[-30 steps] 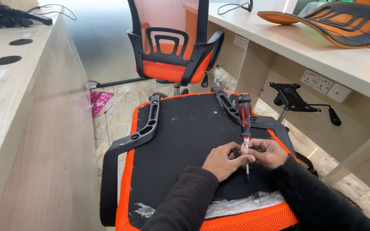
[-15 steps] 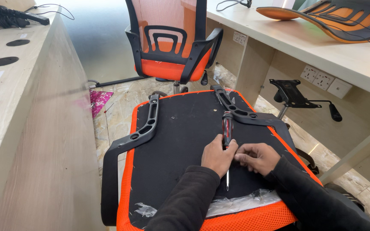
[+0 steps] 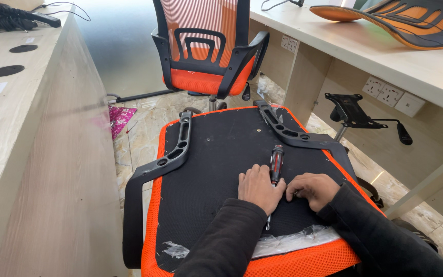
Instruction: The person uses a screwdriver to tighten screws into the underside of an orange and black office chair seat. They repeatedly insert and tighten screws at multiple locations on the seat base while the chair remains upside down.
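My left hand [image 3: 258, 187] lies palm down on the black underside of the seat [image 3: 216, 169], fingers loosely spread, with the screwdriver [image 3: 275, 166] tucked against its right edge; the black and red handle sticks out on the far side of my knuckles and the metal shaft shows on the near side, below my wrist, so I seem to be pinning it to the seat, though I cannot tell how firmly I grip it. My right hand [image 3: 311, 189] sits just right of the screwdriver, fingers curled down onto the seat; whether they pinch anything small I cannot tell. The seat lies upside down in front of me, orange mesh around its rim, a strip of clear plastic [image 3: 288, 241] along the near edge. A black armrest [image 3: 167, 161] is fixed along the left side and another armrest [image 3: 296, 136] along the right. On the far side stands an orange chair [image 3: 208, 51]. A desk [image 3: 32, 133] runs along the left, a table [image 3: 380, 51] along the right with a chair back [image 3: 401, 18] lying on it, and a black base plate [image 3: 355, 113] sits beneath it.
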